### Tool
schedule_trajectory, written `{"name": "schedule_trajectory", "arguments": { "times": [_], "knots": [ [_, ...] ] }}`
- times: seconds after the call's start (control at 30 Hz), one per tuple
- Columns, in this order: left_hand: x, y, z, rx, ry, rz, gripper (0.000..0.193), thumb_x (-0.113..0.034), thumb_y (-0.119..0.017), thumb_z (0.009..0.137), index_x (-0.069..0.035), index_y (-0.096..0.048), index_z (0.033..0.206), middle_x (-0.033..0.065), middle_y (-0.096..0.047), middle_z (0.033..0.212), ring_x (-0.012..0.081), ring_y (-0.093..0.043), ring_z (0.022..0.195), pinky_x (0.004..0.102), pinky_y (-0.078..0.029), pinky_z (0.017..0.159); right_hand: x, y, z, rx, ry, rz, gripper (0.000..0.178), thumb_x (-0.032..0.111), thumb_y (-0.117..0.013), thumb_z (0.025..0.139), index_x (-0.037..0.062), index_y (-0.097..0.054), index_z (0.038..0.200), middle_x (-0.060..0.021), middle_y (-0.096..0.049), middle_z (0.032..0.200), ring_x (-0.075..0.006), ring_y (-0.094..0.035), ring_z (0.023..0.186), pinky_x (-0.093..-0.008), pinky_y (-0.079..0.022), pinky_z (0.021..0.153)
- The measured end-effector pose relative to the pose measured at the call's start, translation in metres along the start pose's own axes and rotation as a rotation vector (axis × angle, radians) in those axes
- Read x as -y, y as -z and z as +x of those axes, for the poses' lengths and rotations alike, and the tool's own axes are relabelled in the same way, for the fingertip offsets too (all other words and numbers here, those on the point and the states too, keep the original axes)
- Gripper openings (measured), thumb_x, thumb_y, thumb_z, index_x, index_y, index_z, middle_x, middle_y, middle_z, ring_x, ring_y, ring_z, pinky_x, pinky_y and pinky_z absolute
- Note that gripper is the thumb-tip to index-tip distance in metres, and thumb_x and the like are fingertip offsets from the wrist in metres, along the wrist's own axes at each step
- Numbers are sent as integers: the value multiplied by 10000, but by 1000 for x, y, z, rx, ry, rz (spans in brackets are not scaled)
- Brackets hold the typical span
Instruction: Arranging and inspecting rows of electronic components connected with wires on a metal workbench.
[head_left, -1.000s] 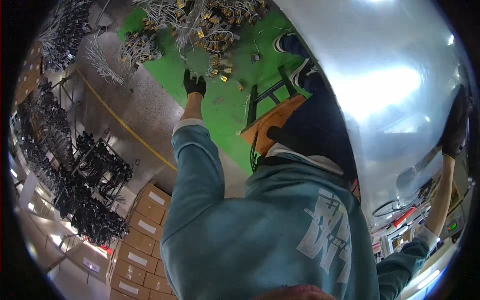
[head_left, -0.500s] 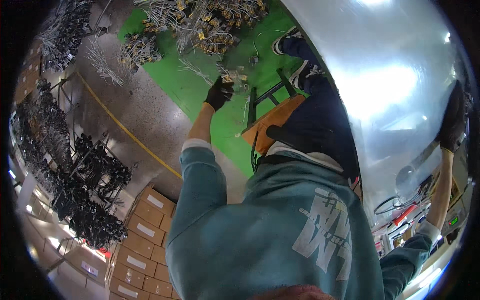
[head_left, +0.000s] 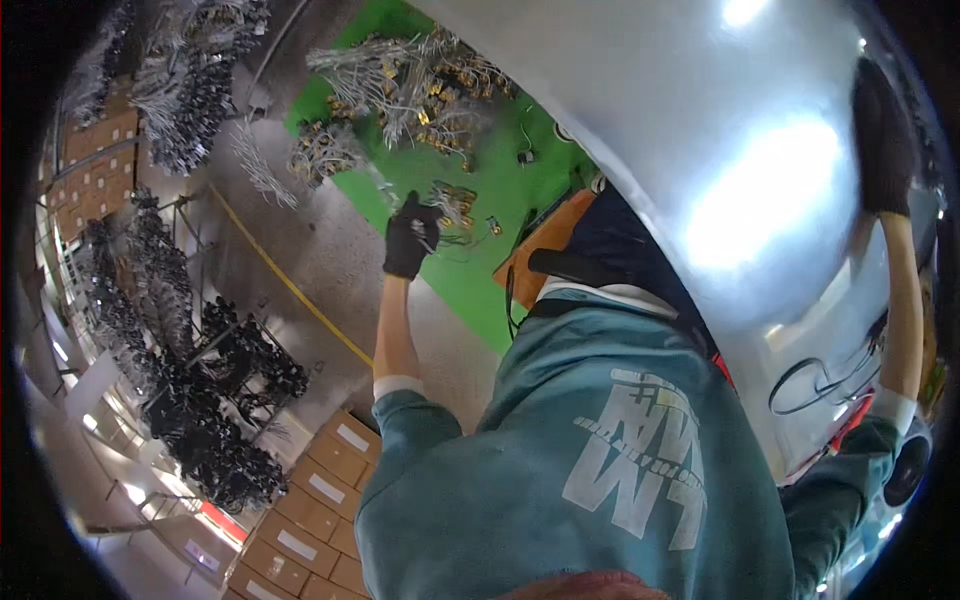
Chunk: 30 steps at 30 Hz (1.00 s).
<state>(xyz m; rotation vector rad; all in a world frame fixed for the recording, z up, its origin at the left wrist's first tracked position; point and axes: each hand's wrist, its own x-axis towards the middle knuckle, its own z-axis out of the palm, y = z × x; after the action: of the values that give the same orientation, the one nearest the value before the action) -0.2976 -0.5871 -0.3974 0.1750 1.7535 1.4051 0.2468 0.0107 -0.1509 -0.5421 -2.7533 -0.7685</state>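
My left hand (head_left: 411,236), in a black glove, is closed around the wires of a small cable bundle (head_left: 455,207). Yellowish connectors stick out of the bundle to the right of my fingers, above the green floor. A small loose connector piece (head_left: 494,227) shows just right of it. At the far right, my right hand (head_left: 886,140), also gloved in black, lies stretched along the outer part of a shiny metal tabletop (head_left: 650,70). Its fingers look extended, though they blur together in the dark, and I make out nothing held in it.
A large heap of cables with yellow connectors (head_left: 420,90) lies on the green mat (head_left: 470,300), with a smaller pile (head_left: 325,150) beside it. Racks of black cables (head_left: 170,330) and stacked cardboard boxes (head_left: 310,520) stand left. An orange-brown seat (head_left: 560,240) touches my legs. A black cord (head_left: 800,370) curves across the table.
My view has shifted, and the floor heap sits lower in it. My left hand has drawn back from the heap's side with the cable bundle. My right hand stays at the table's far right.
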Motion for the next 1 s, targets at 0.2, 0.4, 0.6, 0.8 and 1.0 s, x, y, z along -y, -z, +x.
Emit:
{"name": "schedule_trajectory", "arguments": {
  "times": [0.2, 0.4, 0.6, 0.8, 1.0],
  "knots": [
    [-188, -21, -98, 257, -203, -449, 316, -328, -542, 1082, -44, -682, 1071, 111, -710, 984, 229, -656, 876, 413, -535, 856, 31, 60, 3, -379, -797, 1575, 414, 168, -564, 1088, 83, -580, 1493, -121, -588, 1522, -272, -554, 1417, -354, -457, 1160],
    [-418, -47, -168, 613, -585, -707, 387, -344, -579, 1062, 17, -648, 1186, 38, -637, 817, 146, -604, 707, 278, -514, 649, 45, 171, 34, -132, -383, 367, 436, 188, -682, 943, 48, -636, 1353, -197, -628, 1374, -409, -567, 1318, -548, -418, 1133],
    [-604, -284, -295, 646, -819, -392, 532, -441, -565, 1096, 0, -609, 1389, -24, -593, 818, 123, -462, 649, 287, -411, 586, 56, 301, 66, -240, -180, 965, 975, 401, -847, 808, 49, -394, 1596, -216, -461, 1590, -463, -389, 1487, -574, -300, 1249],
    [-631, -407, -347, 1011, -709, -360, 506, -471, -530, 1106, -45, -652, 1349, -45, -607, 804, 108, -492, 635, 267, -428, 589, 34, 387, 85, -525, -115, 1134, 1204, 482, -917, 664, 0, -341, 1605, -258, -423, 1589, -455, -406, 1469, -527, -350, 1232],
    [-613, -500, -354, 1314, -314, -297, 809, -636, -495, 1063, 33, -475, 1517, 39, -677, 983, 163, -576, 763, 319, -494, 684, -7, 389, 58, -582, -373, 1062, 1139, 488, -904, 715, 0, -362, 1589, -234, -512, 1512, -437, -453, 1439, -508, -410, 1194]
  ]
}}
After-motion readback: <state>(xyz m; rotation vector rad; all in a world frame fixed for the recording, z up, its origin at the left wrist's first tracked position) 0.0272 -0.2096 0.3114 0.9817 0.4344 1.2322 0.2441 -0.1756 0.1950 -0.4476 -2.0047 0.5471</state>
